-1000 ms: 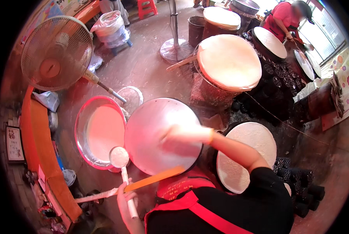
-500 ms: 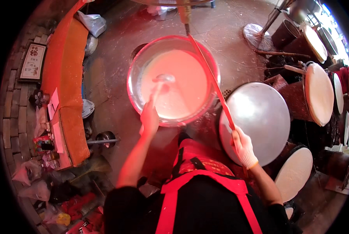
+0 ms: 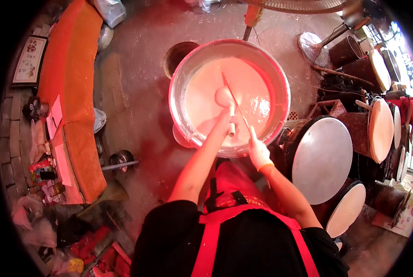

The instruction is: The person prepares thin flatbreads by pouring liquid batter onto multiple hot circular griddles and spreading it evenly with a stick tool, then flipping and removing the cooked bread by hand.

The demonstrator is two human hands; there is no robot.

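Metal ladle [image 3: 225, 98]: dipped in pale batter, its handle clasped by the left hand [image 3: 225, 123]; judged light, stiff, slippery when wet; best taken mid-handle.
Thin stick [image 3: 236, 102]: pinched by the gloved right hand [image 3: 259, 151], angled across the batter.
Basin [image 3: 280, 83]: beneath both grips, wide, likely heavy.
Round lid [image 3: 321, 159]: right of the right grip.

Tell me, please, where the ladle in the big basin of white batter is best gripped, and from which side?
Grip the ladle by its handle's near end, coming from the basin's near rim: its bowl lies in the batter and the handle slants back toward the person, where the left hand meets it.
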